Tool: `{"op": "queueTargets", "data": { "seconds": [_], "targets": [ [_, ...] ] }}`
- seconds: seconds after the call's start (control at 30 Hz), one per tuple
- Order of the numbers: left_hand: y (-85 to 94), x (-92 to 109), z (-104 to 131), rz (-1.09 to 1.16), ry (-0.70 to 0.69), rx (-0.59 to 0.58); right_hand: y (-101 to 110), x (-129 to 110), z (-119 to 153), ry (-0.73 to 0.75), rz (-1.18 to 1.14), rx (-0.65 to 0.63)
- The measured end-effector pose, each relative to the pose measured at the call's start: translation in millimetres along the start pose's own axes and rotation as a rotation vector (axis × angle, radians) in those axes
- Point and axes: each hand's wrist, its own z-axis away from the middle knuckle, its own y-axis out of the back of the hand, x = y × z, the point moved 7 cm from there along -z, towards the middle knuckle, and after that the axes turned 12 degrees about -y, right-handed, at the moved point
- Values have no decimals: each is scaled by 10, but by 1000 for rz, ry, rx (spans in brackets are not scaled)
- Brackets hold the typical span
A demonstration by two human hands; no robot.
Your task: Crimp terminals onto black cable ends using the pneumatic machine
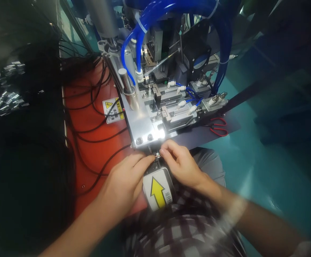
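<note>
Both my hands meet at the near end of a machine, just below its metal plate (142, 121). My left hand (125, 175) comes in from the left, its thumb and forefinger closed near a small metallic piece (157, 155). On the other side of that piece, my right hand (181, 162) has thumb and forefinger pinched together. The piece is too small to name, and my fingers partly cover it. Directly under the hands sits a white label with a yellow arrow (158, 191) on a dark-edged block.
Black cables (99, 139) loop over the orange base (91, 153), which bears a warning label (113, 110). Blue air hoses (222, 39) arch above the pneumatic cylinders (178, 117). Red-handled scissors (219, 127) lie at right. Shiny small parts (7, 101) are at far left.
</note>
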Motion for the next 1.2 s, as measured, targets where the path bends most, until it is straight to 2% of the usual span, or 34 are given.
{"op": "queueTargets", "data": {
  "seconds": [0.13,0.23,0.4,0.47,0.57,0.67,0.8,0.9,1.03,1.2],
  "targets": [
    [4,14,-32,-16,-31,32,7,-36,7,24,60,9],
    [-20,41,-13,-113,-15,-37,7,-22,14,-16,49,34],
    [-16,82,70,-353,7,-147,-72,121,8,-247,-243,-49],
    [-16,80,77,-326,7,-147,-111,177,14,-325,-331,-103],
    [9,72,52,-262,-1,-88,-134,250,28,-381,-435,-138],
    [39,79,34,-245,-26,-34,-113,269,31,-330,-369,-102],
    [34,79,45,-228,-40,-59,-110,189,24,-193,-189,-65],
    [37,69,51,-188,-34,-65,-103,131,18,-132,-221,-39],
    [48,56,51,-164,-23,-42,-101,105,12,-127,-274,-35],
    [45,72,38,-322,-22,-85,-88,117,0,-119,-235,4]
  ]
}}
